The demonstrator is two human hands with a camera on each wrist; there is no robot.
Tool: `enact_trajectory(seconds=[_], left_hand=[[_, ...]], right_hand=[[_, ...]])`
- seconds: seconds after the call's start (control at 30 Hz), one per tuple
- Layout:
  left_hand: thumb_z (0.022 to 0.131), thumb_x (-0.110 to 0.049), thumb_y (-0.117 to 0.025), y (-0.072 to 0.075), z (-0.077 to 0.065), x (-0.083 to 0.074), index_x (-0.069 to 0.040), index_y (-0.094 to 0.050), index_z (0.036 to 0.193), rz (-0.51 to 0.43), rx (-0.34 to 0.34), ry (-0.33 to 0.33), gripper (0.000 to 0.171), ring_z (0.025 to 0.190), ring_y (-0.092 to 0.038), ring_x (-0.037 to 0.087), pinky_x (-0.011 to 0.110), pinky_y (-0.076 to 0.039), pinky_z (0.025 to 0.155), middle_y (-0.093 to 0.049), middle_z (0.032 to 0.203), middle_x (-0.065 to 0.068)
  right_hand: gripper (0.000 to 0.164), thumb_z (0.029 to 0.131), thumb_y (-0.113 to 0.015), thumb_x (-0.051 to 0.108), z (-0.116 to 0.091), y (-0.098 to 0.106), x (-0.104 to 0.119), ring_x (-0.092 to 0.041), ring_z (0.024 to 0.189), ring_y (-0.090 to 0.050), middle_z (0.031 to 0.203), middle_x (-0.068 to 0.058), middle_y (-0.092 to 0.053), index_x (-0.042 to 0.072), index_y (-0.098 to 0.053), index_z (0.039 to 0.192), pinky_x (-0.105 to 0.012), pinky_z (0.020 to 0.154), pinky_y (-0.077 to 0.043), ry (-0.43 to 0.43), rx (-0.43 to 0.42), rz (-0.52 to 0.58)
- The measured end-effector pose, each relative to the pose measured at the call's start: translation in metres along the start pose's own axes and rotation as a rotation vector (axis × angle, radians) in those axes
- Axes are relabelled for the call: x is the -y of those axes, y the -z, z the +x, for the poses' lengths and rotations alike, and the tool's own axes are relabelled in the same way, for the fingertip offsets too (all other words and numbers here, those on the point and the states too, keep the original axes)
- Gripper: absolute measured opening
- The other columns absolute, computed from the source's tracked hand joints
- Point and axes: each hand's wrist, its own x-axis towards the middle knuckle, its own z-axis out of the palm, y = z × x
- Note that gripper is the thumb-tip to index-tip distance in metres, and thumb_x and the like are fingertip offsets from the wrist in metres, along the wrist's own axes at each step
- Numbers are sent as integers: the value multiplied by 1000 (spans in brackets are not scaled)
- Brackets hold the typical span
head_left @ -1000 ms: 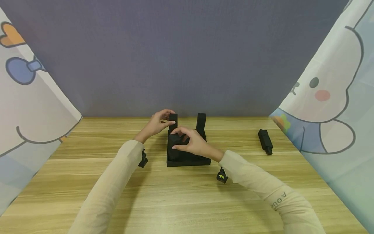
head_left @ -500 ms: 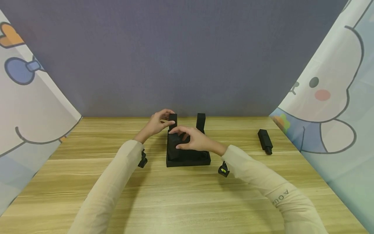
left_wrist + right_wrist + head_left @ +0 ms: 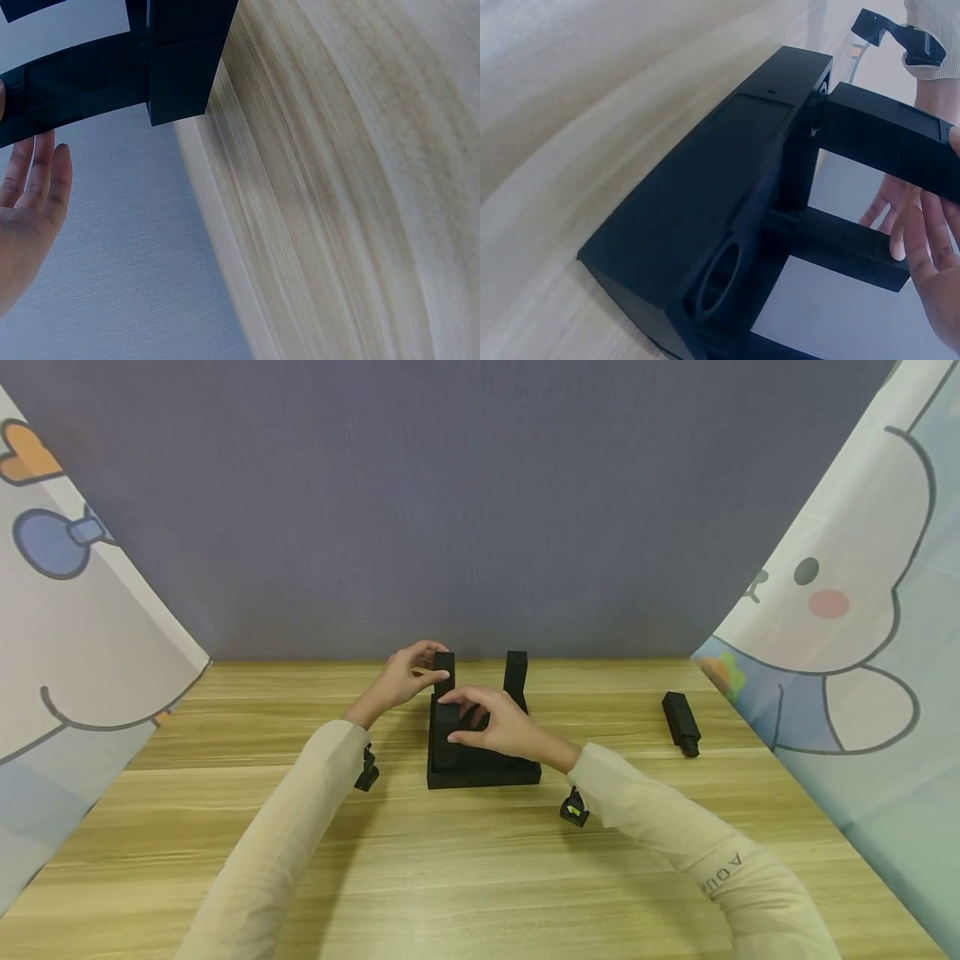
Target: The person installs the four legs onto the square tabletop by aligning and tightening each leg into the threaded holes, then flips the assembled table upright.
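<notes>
Here, the right hand (image 3: pixel 498 724) pinches the black front-left post (image 3: pixel 446 731), upright over the base (image 3: pixel 483 779); full seating cannot be told. The left hand (image 3: pixel 408 672) pinches the rear-left post (image 3: pixel 445 664); the rear-right post (image 3: pixel 516 670) stands beyond. A loose post (image 3: pixel 679 718), nearer the right hand, points knob-end towards the person.

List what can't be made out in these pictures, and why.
Right wrist view: one end of the block and part of the right hand, cut off by the right edge.
Left wrist view: part of the left hand, cut off by the left edge; some fingertips, hidden behind the post.
Head view: the end of the lettering on the right sleeve, turned away by its curve.
Head view: where block meets base, black on black.
</notes>
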Motion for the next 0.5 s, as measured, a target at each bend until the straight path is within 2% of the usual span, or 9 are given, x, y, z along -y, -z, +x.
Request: enact_trajectory(seconds=[0.13,0.3,0.5], left_hand=[[87,-9,-61,0,-1,-1,0,-50,122,0,-2,-1,38,105,-57,40,50,-47,86,-57,114,25],[87,-9,-62,0,0,-1,-1,-50,122,13,1,16,38,105,-57,39,50,-47,86,-57,114,24],[87,-9,-61,1,0,-3,0,-50,122,15,5,15,38,105,-56,39,50,-47,87,-56,114,25]], right_hand=[[50,77,-74,15,1,1,-1,-16,92,-56,120,-6,-58,10,-53,123,-35,73,-53,6,29,0],[56,79,-73,16,5,9,0,-19,105,-52,128,-7,-52,9,-48,128,-38,77,-53,19,138,32],[52,82,-69,15,10,15,1,-20,115,-50,130,-7,-51,9,-48,130,-37,80,-52,25,244,33]])
